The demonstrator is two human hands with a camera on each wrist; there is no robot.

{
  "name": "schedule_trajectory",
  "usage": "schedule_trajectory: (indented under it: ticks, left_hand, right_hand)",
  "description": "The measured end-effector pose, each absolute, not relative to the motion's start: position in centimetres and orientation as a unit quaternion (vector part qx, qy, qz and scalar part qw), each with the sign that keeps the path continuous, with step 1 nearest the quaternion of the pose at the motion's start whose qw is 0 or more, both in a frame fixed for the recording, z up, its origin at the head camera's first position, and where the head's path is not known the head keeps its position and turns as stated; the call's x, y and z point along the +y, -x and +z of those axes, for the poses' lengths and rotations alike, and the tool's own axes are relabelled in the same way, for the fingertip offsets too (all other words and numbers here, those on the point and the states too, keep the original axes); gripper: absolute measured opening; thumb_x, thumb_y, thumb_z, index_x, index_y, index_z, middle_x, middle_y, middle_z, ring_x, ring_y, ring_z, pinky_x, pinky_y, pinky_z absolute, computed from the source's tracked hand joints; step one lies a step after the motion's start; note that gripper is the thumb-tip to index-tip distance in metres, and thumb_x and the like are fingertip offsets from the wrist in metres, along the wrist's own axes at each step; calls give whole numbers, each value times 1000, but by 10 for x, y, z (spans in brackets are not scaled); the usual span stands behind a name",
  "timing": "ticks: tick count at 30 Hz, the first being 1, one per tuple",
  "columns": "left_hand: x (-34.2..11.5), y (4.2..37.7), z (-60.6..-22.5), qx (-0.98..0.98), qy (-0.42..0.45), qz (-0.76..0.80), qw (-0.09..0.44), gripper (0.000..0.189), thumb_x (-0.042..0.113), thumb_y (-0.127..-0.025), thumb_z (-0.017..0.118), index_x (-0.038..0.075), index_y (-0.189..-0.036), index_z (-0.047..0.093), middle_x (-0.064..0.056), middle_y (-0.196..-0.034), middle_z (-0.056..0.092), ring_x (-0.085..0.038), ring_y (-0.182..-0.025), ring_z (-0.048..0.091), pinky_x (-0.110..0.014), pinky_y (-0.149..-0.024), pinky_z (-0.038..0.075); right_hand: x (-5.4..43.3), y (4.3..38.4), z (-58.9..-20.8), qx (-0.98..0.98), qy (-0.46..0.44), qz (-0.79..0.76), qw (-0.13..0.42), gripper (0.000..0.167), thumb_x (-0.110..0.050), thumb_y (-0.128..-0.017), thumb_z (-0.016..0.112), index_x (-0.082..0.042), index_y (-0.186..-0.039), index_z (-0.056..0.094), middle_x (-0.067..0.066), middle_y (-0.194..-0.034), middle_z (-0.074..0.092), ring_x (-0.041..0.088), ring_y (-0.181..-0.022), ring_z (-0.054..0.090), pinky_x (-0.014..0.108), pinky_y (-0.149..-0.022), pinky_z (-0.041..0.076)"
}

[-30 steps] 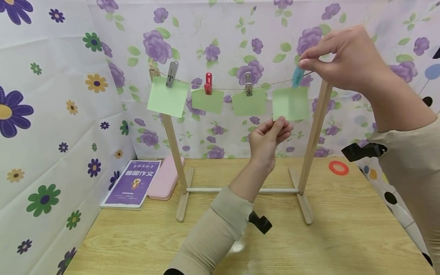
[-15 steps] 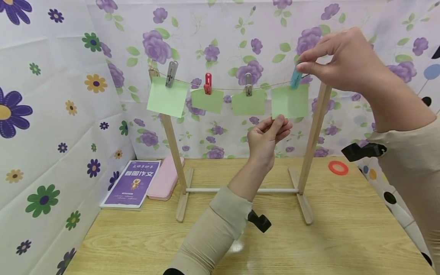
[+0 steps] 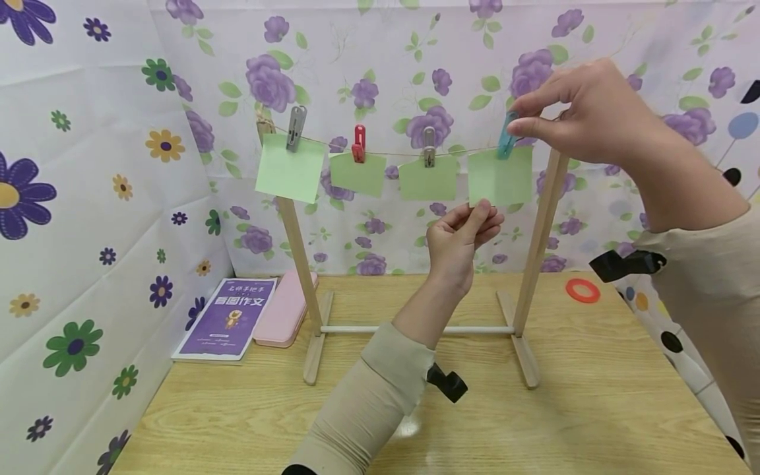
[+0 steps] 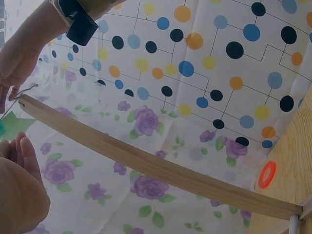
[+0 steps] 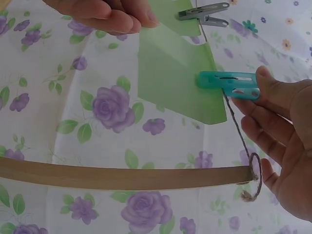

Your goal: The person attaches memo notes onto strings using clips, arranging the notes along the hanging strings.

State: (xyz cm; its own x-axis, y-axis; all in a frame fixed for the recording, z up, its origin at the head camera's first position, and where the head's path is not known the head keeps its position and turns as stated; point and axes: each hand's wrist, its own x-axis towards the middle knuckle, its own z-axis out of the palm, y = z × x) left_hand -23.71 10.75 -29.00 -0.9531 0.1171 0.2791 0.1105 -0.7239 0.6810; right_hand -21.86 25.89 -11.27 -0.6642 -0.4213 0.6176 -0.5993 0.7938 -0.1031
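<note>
My right hand [image 3: 594, 112] pinches the handle end of a blue clothespin [image 3: 506, 138] between thumb and index finger. The clothespin's other end sits over the string and the top edge of a green paper square [image 3: 501, 177], as the right wrist view also shows with the clothespin [image 5: 226, 83] and the paper [image 5: 175, 80]. Below, my left hand [image 3: 456, 244] pinches that paper's lower left corner between thumb and fingers. In the left wrist view only part of the left hand [image 4: 22, 187] is visible, and the paper is mostly cut off.
Three more green squares hang leftward under a grey clothespin [image 3: 295, 128], a red clothespin [image 3: 359, 144] and another grey clothespin [image 3: 429, 146]. A wooden frame [image 3: 540, 244] bears the string. A purple book [image 3: 228, 320], a pink case [image 3: 285, 310] and a red ring [image 3: 582, 291] lie on the table [image 3: 534, 429].
My right hand has come slightly down and left, tilting the blue clothespin with it. My left hand keeps hold of the paper's corner, almost still.
</note>
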Motion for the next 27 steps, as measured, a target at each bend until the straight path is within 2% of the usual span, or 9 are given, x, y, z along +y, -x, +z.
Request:
schedule_trajectory:
  ticks: [1, 3, 6, 8, 14, 18, 27]
  left_hand:
    - [108, 237, -290, 371, -154, 916, 3, 7, 10, -95, 72, 4, -93, 72, -6, -84, 74, -13, -76, 74, -29, -78, 64]
    - [108, 237, -290, 369, -154, 917, 4, 6, 10, -95, 72, 4, -92, 72, -6, -84, 74, -13, -76, 74, -28, -78, 64]
    - [109, 237, -291, 366, -156, 917, 5, 6, 9, -96, 72, 5, -91, 72, -6, -83, 74, -13, -76, 74, -28, -78, 64]
    - [109, 237, -291, 365, -158, 917, 5, 6, 9, -96, 72, 5, -91, 72, -6, -83, 74, -13, -76, 74, -28, -78, 64]
    - [110, 237, -292, 368, -163, 916, 4, 6, 8, -96, 71, 2, -94, 73, -6, -84, 74, -13, -76, 74, -27, -77, 64]
    - [110, 238, -292, 371, -160, 915, 3, 8, 10, -96, 72, 2, -96, 73, -6, -84, 74, -14, -77, 74, -28, -78, 64]
    - [111, 238, -292, 374, -159, 914, 13, 10, 9, -96, 71, 0, -101, 72, -6, -86, 74, -14, -77, 74, -30, -80, 63]
  right_hand:
    - [260, 219, -113, -899, -288, 148, 294, 17, -10, -91, 78, 0, -105, 78, 17, -105, 75, -22, -77, 45, -4, -62, 42]
    - [261, 219, -113, -900, -294, 144, 287, 18, -11, -92, 77, 0, -106, 78, 17, -107, 75, -11, -79, 56, -4, -65, 41]
    - [263, 220, -112, -902, -303, 144, 272, 20, -13, -93, 76, 0, -108, 78, 17, -112, 74, 14, -91, 66, -5, -68, 40]
    - [263, 220, -111, -904, -304, 148, 260, 21, -15, -94, 75, 0, -109, 77, 18, -116, 73, 31, -98, 65, -5, -70, 39]
    - [264, 219, -110, -918, -282, 146, 239, 29, -21, -96, 72, -1, -117, 74, 20, -122, 69, 36, -106, 62, -4, -70, 37]
    - [264, 219, -110, -917, -272, 152, 248, 34, -22, -95, 74, -2, -123, 72, 19, -125, 68, 37, -112, 61, -5, -71, 38]
    - [261, 215, -116, -863, -288, 194, 366, 37, -16, -90, 80, -7, -125, 72, 10, -122, 71, 21, -117, 59, -1, -73, 43]
